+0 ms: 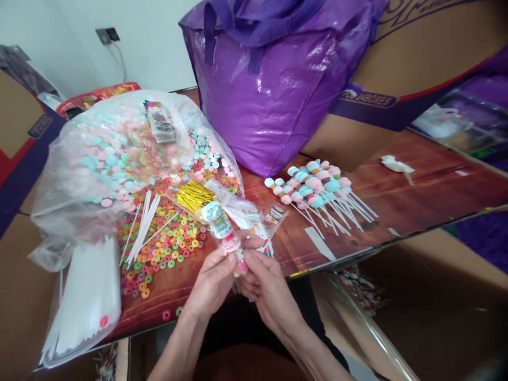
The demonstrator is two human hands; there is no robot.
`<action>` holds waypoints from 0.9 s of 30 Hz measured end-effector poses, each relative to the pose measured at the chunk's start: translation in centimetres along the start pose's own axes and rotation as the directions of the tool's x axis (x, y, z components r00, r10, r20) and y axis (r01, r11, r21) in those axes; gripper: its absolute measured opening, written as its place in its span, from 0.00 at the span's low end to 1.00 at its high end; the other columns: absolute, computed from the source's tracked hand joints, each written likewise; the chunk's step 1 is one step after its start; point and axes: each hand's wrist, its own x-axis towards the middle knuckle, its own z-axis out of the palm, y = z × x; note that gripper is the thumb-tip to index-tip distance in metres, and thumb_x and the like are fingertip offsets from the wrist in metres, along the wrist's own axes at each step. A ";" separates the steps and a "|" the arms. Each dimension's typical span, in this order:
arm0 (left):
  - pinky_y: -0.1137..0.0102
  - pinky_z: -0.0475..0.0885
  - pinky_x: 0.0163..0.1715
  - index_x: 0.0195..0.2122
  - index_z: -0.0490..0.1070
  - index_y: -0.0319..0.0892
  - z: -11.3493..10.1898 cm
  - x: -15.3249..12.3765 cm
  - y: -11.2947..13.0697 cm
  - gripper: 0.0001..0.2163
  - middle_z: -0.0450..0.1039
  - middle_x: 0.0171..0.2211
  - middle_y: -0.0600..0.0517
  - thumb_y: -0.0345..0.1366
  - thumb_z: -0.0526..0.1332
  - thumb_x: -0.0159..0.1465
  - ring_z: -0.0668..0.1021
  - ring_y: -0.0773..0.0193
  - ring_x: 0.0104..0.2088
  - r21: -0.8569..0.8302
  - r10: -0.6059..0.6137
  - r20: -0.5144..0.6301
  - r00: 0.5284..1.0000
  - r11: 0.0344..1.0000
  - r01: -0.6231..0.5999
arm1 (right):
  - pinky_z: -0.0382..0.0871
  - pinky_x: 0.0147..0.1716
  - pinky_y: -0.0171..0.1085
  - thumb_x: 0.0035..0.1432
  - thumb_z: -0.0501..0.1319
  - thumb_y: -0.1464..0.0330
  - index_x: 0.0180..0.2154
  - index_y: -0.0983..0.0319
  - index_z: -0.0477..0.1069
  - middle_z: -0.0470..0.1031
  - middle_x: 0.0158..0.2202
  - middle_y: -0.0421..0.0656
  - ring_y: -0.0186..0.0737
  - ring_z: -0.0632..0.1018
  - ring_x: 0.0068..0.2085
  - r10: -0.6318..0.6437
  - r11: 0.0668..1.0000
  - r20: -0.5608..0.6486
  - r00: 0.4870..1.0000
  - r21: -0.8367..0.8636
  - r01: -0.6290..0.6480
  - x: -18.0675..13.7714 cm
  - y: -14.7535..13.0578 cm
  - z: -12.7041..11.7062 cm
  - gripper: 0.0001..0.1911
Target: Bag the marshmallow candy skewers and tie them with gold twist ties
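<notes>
Both my hands meet above the table's front edge on a candy skewer (pixel 220 226) in a clear printed wrapper, its blue, white and pink pieces showing through. My left hand (pixel 214 278) has its fingers closed round the lower part. My right hand (pixel 266 283) pinches the same wrapper from the right; the exact fingertip contact is partly hidden. Just beyond lie gold twist ties (pixel 194 196) and several printed clear wrappers (pixel 254 217). Loose ring-shaped gummies (pixel 174 243) spread to the left, with white sticks (pixel 145 227) on top of them.
A clear bag of pastel candies (pixel 103 159) lies at the back left, and a bag of white sticks (pixel 85 291) at the front left. A purple bag (pixel 270 95) stands behind. Finished-looking candy skewers (pixel 317 185) are piled right. Cardboard boxes (pixel 357 127) flank the table.
</notes>
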 end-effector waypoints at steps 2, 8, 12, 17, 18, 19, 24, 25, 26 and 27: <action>0.65 0.72 0.38 0.35 0.79 0.44 -0.9 -0.4 0.8 0.10 0.76 0.34 0.48 0.40 0.72 0.55 0.77 0.60 0.35 -0.043 0.097 -0.106 0.990 0.994 -0.102 | 0.44 0.16 0.29 0.60 0.61 0.52 0.26 0.60 0.63 0.51 0.17 0.29 0.26 0.49 0.17 0.006 0.984 0.111 0.994 -0.177 0.014 0.6 -0.5 0.8 0.21; 0.71 0.70 0.33 0.27 0.71 0.41 -3.6 -1.3 3.6 0.09 0.61 0.23 0.56 0.36 0.70 0.58 0.67 0.69 0.27 0.006 0.420 -0.392 0.818 0.891 -0.454 | 0.58 0.28 0.34 0.63 0.55 0.74 0.24 0.61 0.68 0.72 0.23 0.39 0.35 0.71 0.26 -0.059 0.233 0.498 0.865 -0.836 0.497 4.4 -2.9 3.6 0.15; 0.77 0.59 0.21 0.26 0.65 0.40 -5.3 -1.5 4.9 0.13 0.54 0.22 0.59 0.34 0.71 0.56 0.58 0.74 0.21 -0.014 0.344 -0.492 0.800 0.915 -0.403 | 0.61 0.31 0.37 0.66 0.54 0.73 0.36 0.61 0.75 0.79 0.34 0.47 0.43 0.77 0.34 -0.258 -0.214 0.386 0.886 -0.917 0.337 9.8 -3.9 6.7 0.11; 0.78 0.54 0.20 0.29 0.62 0.41 -6.3 -1.4 4.0 0.14 0.55 0.22 0.60 0.37 0.69 0.60 0.56 0.74 0.21 -0.027 0.287 -0.481 0.828 0.940 -0.341 | 0.69 0.38 0.41 0.64 0.53 0.77 0.48 0.64 0.74 0.77 0.48 0.56 0.53 0.78 0.49 -0.239 -0.391 0.306 0.922 -0.899 0.197 15.7 -3.3 8.9 0.15; 0.78 0.55 0.21 0.29 0.61 0.42 -6.3 -1.4 3.8 0.15 0.55 0.23 0.60 0.38 0.68 0.60 0.56 0.74 0.21 -0.030 0.294 -0.475 0.829 0.936 -0.350 | 0.69 0.39 0.42 0.63 0.54 0.78 0.49 0.64 0.74 0.77 0.49 0.57 0.54 0.78 0.49 -0.233 -0.397 0.304 0.924 -0.897 0.195 16.3 -3.1 8.9 0.16; 0.77 0.55 0.21 0.29 0.60 0.42 -6.4 -1.3 3.6 0.15 0.56 0.23 0.60 0.38 0.68 0.61 0.57 0.74 0.21 -0.036 0.305 -0.467 0.830 0.931 -0.362 | 0.70 0.39 0.42 0.62 0.54 0.79 0.49 0.65 0.73 0.77 0.49 0.58 0.54 0.79 0.48 -0.227 -0.401 0.303 0.926 -0.895 0.194 16.7 -3.0 8.9 0.17; 0.78 0.56 0.21 0.31 0.67 0.41 -7.0 -1.1 3.5 0.12 0.62 0.23 0.59 0.38 0.70 0.59 0.58 0.76 0.21 -0.056 0.340 -0.460 0.820 0.911 -0.409 | 0.69 0.37 0.41 0.61 0.53 0.80 0.52 0.65 0.71 0.80 0.43 0.56 0.53 0.81 0.43 -0.195 -0.422 0.317 0.928 -0.881 0.213 16.8 -3.2 8.4 0.19; 0.78 0.56 0.21 0.31 0.68 0.41 -7.1 -1.0 3.5 0.11 0.63 0.24 0.58 0.38 0.70 0.58 0.58 0.76 0.20 -0.059 0.339 -0.466 0.818 0.910 -0.410 | 0.69 0.36 0.40 0.62 0.53 0.79 0.52 0.64 0.71 0.80 0.41 0.53 0.52 0.81 0.41 -0.195 -0.420 0.328 0.924 -0.880 0.223 16.7 -3.3 8.4 0.19; 0.78 0.56 0.20 0.30 0.69 0.40 -7.2 -0.9 3.5 0.11 0.65 0.24 0.58 0.38 0.71 0.58 0.57 0.77 0.20 -0.061 0.335 -0.472 0.816 0.910 -0.409 | 0.68 0.35 0.40 0.63 0.52 0.78 0.51 0.61 0.72 0.81 0.38 0.51 0.50 0.81 0.39 -0.202 -0.413 0.340 0.918 -0.880 0.235 16.5 -3.5 8.3 0.18; 0.78 0.55 0.20 0.30 0.69 0.40 -7.3 -0.8 3.5 0.11 0.66 0.25 0.57 0.38 0.71 0.58 0.57 0.78 0.19 -0.063 0.330 -0.478 0.814 0.912 -0.406 | 0.67 0.35 0.39 0.65 0.52 0.76 0.50 0.59 0.73 0.81 0.36 0.49 0.49 0.81 0.38 -0.214 -0.396 0.352 0.911 -0.884 0.248 16.4 -3.6 8.2 0.17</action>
